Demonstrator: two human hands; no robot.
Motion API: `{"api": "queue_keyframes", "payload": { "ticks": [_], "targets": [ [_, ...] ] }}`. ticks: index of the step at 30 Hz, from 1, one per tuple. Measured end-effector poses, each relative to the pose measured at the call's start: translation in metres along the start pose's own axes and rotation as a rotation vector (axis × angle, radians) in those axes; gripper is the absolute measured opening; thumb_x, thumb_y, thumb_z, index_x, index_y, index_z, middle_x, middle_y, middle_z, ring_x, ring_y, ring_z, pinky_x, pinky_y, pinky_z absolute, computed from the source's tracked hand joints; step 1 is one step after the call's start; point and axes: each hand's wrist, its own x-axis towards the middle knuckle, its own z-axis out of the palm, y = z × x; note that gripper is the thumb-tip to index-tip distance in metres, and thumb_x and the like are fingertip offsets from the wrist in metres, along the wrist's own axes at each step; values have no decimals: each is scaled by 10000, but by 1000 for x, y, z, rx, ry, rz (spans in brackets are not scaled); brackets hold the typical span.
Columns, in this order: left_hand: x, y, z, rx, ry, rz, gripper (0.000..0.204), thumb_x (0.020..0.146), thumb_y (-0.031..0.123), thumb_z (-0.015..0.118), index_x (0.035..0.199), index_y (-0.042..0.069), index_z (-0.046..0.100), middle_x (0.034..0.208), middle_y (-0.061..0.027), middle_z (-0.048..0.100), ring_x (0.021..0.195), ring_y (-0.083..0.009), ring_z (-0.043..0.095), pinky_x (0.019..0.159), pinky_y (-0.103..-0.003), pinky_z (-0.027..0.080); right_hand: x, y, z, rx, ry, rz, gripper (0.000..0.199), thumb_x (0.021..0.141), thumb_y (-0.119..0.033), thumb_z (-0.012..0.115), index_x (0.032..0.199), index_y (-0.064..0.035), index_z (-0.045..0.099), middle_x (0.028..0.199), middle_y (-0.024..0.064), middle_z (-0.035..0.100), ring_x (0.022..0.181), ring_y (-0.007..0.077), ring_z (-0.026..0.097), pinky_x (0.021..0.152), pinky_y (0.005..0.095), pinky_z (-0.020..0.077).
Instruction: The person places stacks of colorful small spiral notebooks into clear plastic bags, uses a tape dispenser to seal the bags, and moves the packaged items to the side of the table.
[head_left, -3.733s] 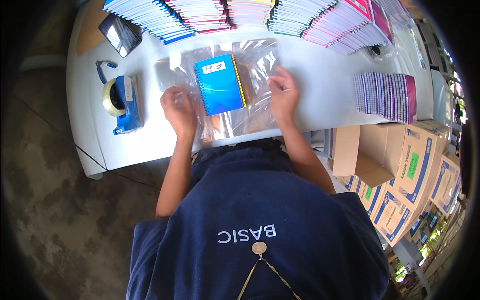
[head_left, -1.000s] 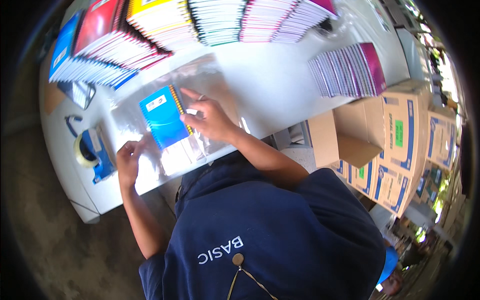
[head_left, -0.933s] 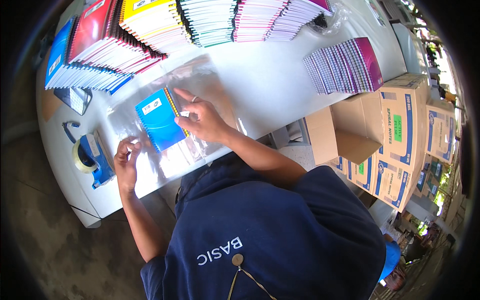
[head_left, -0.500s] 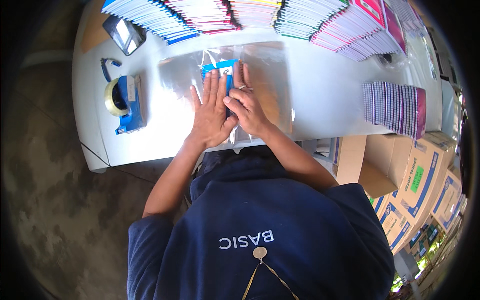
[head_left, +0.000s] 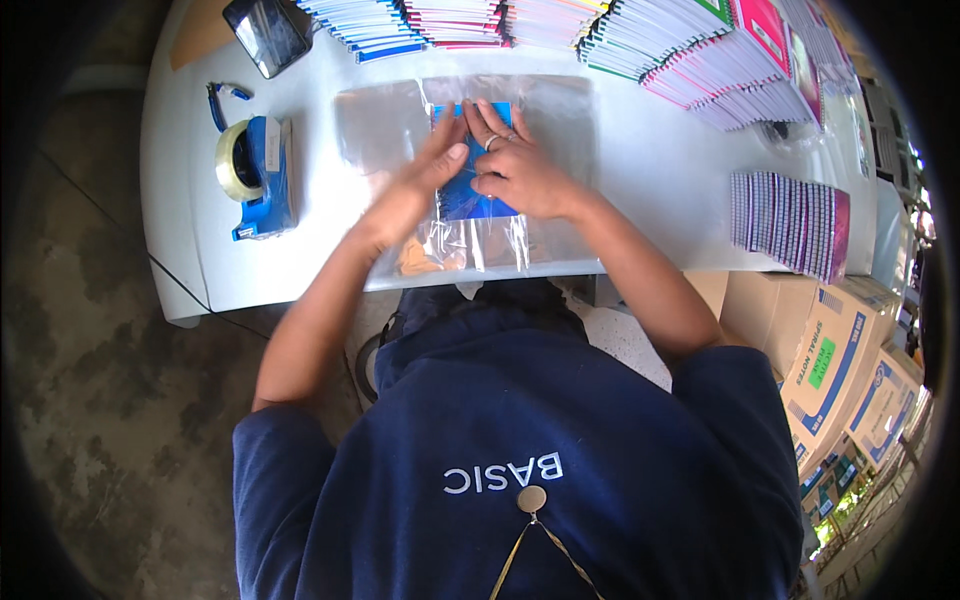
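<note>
A blue spiral notebook [head_left: 477,207] lies under clear plastic film [head_left: 497,246] near the front edge of the white table. My left hand [head_left: 424,188], a little blurred, rests along the notebook's left side with its fingers stretched away from me and its thumb apart. Across the right half of the cover lies my right hand [head_left: 526,174]. Its long fingers reach to the top of the notebook, and its thumb points left over the cover. Both hands press from above, and neither is wrapped around anything. They hide much of the cover.
A blue tape dispenser [head_left: 274,178] with a clear roll stands left, near a small blue cutter [head_left: 216,105] and a dark phone [head_left: 266,38]. Stacked spiral notebooks [head_left: 690,60] line the far side. A purple notebook stack [head_left: 790,222] is right; cardboard boxes [head_left: 822,372] stand below.
My left hand has turned and shifted toward the notebook's left edge. My right hand has slid slightly right. More of the blue cover shows, and the whole view has shifted a little.
</note>
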Motion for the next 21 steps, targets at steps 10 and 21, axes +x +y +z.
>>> {"api": "queue_keyframes", "payload": {
  "ticks": [10,21],
  "targets": [
    [-63,-41,84,950,-117,332,589,862,419,570,1355,129,431,1325,-108,493,1268,-283,415,1076,-501,241,5,4,-16,205,-187,111,262,812,-288,566,623,-123,642,1549,80,108,1435,256,-52,1080,573,-103],
    [-152,-39,-149,-3,952,-353,324,883,252,471,1120,79,608,884,-19,538,710,-132,433,598,-258,351,10,-18,-19,36,-168,154,27,710,-153,665,698,-146,689,1541,96,137,1432,307,30,1096,583,-13]
  ]
}}
